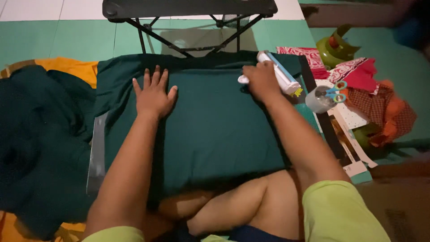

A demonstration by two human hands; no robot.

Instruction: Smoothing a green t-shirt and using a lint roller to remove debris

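Two hands: left hand point(153, 95) flat on green cloth point(201, 125), right hand point(261, 81) grasping half-hidden white tool point(280, 74).

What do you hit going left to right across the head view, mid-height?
Heap of dark green cloth → left hand flat on the spread green fabric → right hand holding a white tool → cup with scissors → red patterned scraps.

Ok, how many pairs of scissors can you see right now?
1. The scissors, with blue handles, stand in a white cup right of the dark green cloth, beside the right hand. Others may be hidden under the fabric scraps.
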